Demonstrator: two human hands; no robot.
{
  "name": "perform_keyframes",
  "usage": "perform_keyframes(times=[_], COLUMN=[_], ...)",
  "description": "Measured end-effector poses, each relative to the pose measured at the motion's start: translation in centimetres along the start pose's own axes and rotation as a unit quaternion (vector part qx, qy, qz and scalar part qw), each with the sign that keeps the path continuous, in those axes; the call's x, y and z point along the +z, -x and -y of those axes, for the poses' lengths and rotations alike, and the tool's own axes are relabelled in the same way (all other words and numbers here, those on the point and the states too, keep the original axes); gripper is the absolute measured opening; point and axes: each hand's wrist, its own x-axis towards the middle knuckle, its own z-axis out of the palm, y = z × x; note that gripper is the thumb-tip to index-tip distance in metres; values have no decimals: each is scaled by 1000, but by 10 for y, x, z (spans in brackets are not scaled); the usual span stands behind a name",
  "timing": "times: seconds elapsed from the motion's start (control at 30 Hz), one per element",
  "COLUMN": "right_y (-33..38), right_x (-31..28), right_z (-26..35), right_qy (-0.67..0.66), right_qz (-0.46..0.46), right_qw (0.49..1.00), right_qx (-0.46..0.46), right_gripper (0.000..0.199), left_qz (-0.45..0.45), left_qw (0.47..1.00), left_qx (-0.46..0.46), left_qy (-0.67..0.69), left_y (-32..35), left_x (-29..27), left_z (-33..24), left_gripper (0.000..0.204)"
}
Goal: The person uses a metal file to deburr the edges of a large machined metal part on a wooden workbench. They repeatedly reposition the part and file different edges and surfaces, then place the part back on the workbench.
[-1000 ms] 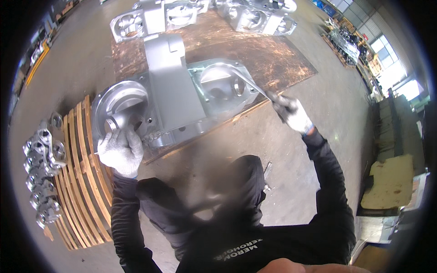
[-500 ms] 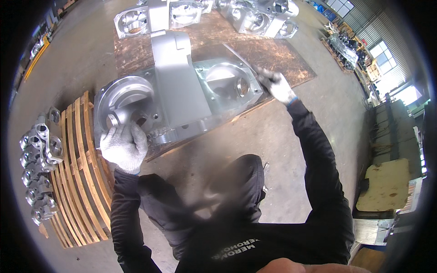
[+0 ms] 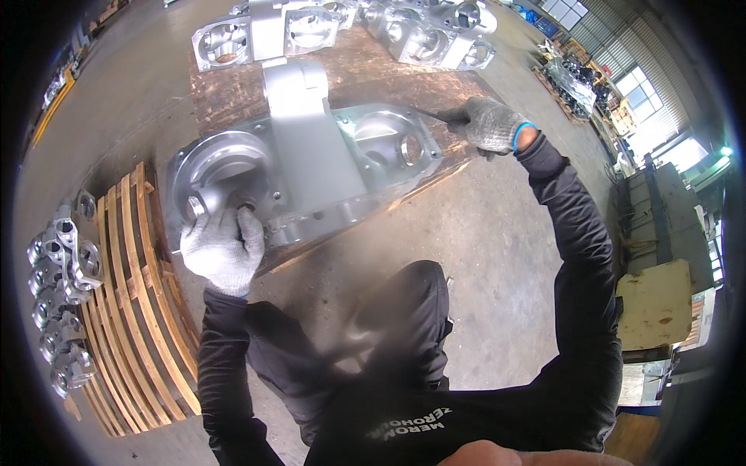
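A large silver-grey metal casting (image 3: 320,167) lies in front of me, with a round bore at each end and a raised arm across its middle. My left hand (image 3: 223,252), in a pale knitted glove, holds the casting's near left edge, fingers bent over the rim beside the left bore. My right hand (image 3: 488,126), gloved with a blue cuff, is closed round a thin, dark, file-like bar (image 3: 435,115). The bar points left to the casting's far right corner. Whether its tip touches the metal I cannot tell.
Under the casting is a worn brown board (image 3: 233,97). More castings (image 3: 299,31) stand at its far side. A slatted wooden pallet (image 3: 128,295) lies at my left, with smaller metal parts (image 3: 66,295) beyond it. To my right stands a cream-coloured panel (image 3: 657,307).
My right hand has moved up and to the right, and the bar has swung from slanting away to lying nearly crosswise. The left hand stays at the casting's edge.
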Motion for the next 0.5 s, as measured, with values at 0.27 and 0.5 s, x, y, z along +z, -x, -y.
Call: perform_keyframes(times=[0.27, 0.5], right_y=[-86, -115], right_x=[-23, -72], right_z=[41, 75], right_qy=[-309, -341], right_qz=[114, 105], right_qw=[907, 896], right_qx=[261, 265], right_gripper=[34, 25], left_qz=[-29, -34], left_qw=[1000, 999], left_qx=[1, -7], left_qy=[3, 17], left_y=[1, 2], left_x=[4, 5], left_z=[3, 4], left_gripper=[22, 22])
